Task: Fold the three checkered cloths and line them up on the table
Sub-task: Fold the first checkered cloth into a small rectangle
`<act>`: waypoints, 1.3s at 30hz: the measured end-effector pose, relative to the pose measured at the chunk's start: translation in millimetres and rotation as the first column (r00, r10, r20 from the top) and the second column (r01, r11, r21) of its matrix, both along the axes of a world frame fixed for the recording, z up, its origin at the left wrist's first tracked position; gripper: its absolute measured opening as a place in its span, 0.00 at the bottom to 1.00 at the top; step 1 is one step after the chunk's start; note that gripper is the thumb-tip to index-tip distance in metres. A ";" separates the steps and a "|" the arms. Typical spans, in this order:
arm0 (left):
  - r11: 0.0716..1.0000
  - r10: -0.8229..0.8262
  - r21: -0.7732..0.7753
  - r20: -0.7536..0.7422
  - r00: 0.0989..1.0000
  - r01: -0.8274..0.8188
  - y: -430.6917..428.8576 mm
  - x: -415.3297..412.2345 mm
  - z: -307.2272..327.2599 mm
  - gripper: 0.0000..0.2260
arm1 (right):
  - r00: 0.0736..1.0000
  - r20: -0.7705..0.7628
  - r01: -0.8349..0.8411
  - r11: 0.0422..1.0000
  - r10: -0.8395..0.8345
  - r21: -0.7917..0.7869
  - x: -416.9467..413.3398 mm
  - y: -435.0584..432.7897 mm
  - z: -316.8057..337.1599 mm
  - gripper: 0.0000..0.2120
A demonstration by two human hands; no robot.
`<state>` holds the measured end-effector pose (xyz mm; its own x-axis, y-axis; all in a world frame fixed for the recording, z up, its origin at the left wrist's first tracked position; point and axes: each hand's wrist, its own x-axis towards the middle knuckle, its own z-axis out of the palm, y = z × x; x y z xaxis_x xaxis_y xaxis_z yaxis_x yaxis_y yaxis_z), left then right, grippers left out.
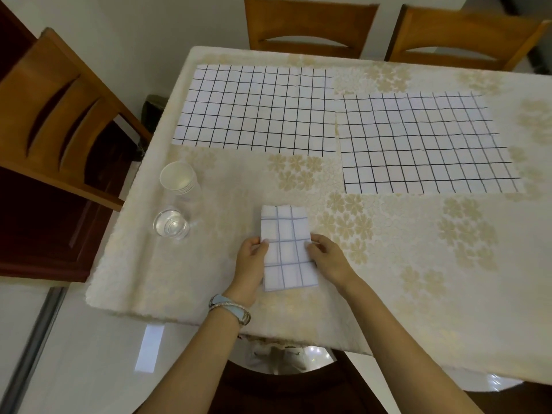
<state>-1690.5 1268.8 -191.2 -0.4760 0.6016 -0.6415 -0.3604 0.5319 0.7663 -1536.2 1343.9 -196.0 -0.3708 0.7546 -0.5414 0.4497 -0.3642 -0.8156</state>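
Note:
A folded white cloth with blue-grey check lines [285, 234] lies as a narrow upright rectangle near the table's front edge. My left hand [250, 264] grips its left edge with the thumb on top. My right hand [328, 259] pinches its right edge in the same way. Two more checkered cloths lie spread flat farther back: one at the back left [257, 110], the other to its right and slightly nearer [424, 143]. Their inner edges almost touch.
A stack of white paper cups [177, 178] and a clear glass [171, 225] stand left of the folded cloth. The table wears a cream floral tablecloth [179, 264]. Wooden chairs stand at the left [53, 115] and behind the table [310, 28], [466, 37].

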 end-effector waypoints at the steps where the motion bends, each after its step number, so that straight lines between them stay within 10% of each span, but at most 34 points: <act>1: 1.000 0.001 0.014 0.014 1.000 -0.001 0.0 0.4 3.2 0.11 | 1.000 -0.019 0.018 1.000 -0.019 -0.025 0.7 -1.6 5.6 0.15; 11: 0.982 -0.086 0.181 0.195 0.977 0.050 -4.7 9.2 46.3 0.12 | 0.901 -0.264 0.189 0.857 -0.346 -0.479 15.6 -29.0 59.8 0.15; 39: 0.689 -0.666 0.358 -0.033 0.745 0.631 -62.5 240.1 164.5 0.10 | 0.461 -0.471 0.797 0.584 -0.752 -0.154 263.3 -184.1 172.5 0.10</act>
<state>-1450.4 1206.3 -26.6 0.1630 0.9156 -0.3676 -0.0986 0.3858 0.9173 -1272.9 1159.7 -23.5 0.2188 0.8846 -0.4118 -0.4021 -0.3028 -0.8641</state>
